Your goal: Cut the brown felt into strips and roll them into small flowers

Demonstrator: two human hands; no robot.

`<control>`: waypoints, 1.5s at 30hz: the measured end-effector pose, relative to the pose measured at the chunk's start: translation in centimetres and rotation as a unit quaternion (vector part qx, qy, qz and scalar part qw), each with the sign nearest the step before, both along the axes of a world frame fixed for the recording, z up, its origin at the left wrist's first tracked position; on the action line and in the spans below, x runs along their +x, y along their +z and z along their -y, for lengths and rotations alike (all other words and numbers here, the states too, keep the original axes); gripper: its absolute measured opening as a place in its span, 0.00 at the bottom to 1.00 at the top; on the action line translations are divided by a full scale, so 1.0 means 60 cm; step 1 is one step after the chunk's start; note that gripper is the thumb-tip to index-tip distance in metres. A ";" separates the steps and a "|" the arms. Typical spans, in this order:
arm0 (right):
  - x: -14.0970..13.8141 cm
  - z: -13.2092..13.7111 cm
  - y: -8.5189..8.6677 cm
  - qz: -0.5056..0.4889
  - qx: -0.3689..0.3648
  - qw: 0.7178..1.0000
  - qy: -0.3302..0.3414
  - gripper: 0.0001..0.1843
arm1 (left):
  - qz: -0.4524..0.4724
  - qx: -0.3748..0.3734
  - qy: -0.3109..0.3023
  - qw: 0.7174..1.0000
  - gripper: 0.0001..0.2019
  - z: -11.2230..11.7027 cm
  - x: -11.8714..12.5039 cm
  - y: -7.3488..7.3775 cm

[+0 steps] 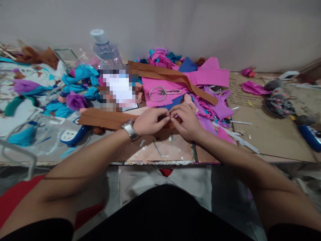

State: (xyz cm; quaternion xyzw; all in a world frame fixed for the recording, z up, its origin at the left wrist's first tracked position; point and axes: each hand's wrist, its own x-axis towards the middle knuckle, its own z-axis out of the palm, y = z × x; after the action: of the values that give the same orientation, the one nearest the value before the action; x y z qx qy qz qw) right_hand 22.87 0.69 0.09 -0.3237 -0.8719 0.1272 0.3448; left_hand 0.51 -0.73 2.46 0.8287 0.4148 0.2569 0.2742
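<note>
My left hand, with a metal watch on its wrist, meets my right hand over the front of the table. Thumbs and fingers of both are pinched together at the fingertips. A brown crepe-like paper strip runs from the left beneath my left hand, and its brown shows again under the pinched fingers. The exact spot of the grip is mostly covered by the fingers. Just beyond my hands, small thread snips lie on pink paper sheets. Another long brown strip crosses behind them.
At the back left stands a clear bottle beside a blurred phone. Blue and purple paper flowers pile up at left, near a blue-and-white power strip. Cardboard with a blue can lies at right.
</note>
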 end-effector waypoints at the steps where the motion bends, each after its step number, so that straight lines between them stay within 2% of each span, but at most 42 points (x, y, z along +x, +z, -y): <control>1: 0.000 -0.001 -0.001 -0.005 -0.002 1.000 -0.001 0.02 | 0.001 0.007 0.003 1.000 0.14 0.000 0.001 -0.001; 9: -0.002 -0.003 -0.007 -0.018 -0.015 1.000 -0.010 0.02 | -0.013 0.052 0.020 0.998 0.16 0.010 0.008 -0.001; 16: -0.002 -0.002 -0.005 -0.026 -0.029 0.999 -0.016 0.03 | 0.010 0.020 0.019 1.000 0.13 0.009 0.007 0.002; 27: 0.003 -0.008 -0.006 -0.027 -0.001 1.000 -0.014 0.00 | 0.001 0.023 0.027 0.999 0.12 0.007 0.005 0.002; 36: 0.005 -0.005 0.001 -0.027 0.008 1.000 -0.010 0.03 | 0.009 0.018 0.024 1.000 0.13 0.006 0.002 0.004; 40: 0.004 -0.007 0.000 -0.037 -0.002 0.999 -0.011 0.02 | -0.023 0.053 0.019 0.998 0.13 0.005 0.002 0.001; 45: 0.001 -0.010 -0.008 -0.031 -0.035 0.999 -0.001 0.02 | -0.135 0.152 0.011 0.979 0.13 0.004 0.004 -0.005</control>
State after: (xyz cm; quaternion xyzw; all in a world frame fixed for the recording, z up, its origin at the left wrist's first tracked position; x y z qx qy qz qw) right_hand 22.92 1.26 -0.40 -0.3325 -0.8556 0.1672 0.3598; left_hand 0.77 -0.96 2.18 0.8831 0.4132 0.2058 0.0837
